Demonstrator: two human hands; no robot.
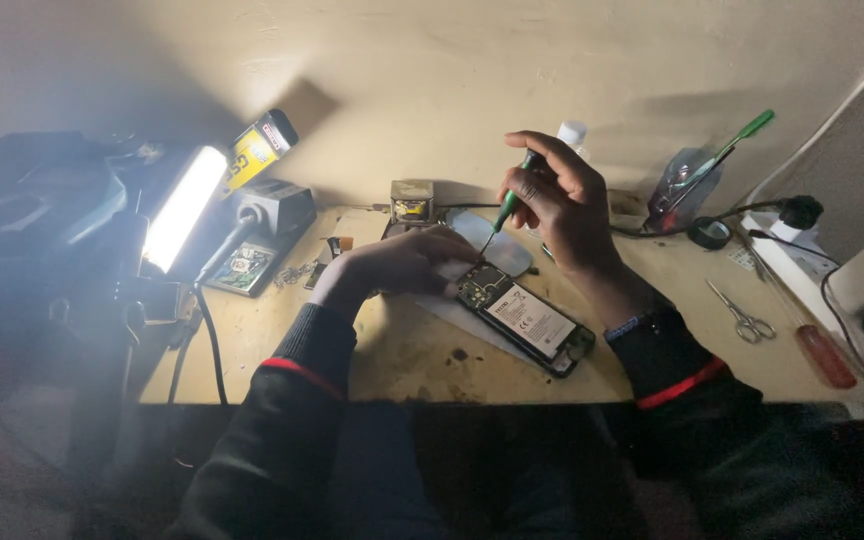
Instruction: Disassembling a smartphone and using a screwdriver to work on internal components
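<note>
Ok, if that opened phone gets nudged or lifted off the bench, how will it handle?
The opened phone is a flat rigid slab, so it probably slides rather than rolls or tips. With its back off and board and battery exposed, it is likely fragile. The left hand rests at its top end, and the right hand works a green screwdriver there.

On the workbench, the opened phone under my hands shows a white rectangular label with small dark markings on its battery, lying slantwise toward my right sleeve. Behind the bright lamp at my left, a yellow package with a black end and a red-and-white patch leans tilted against the wall. No lit screen is visible.
</note>
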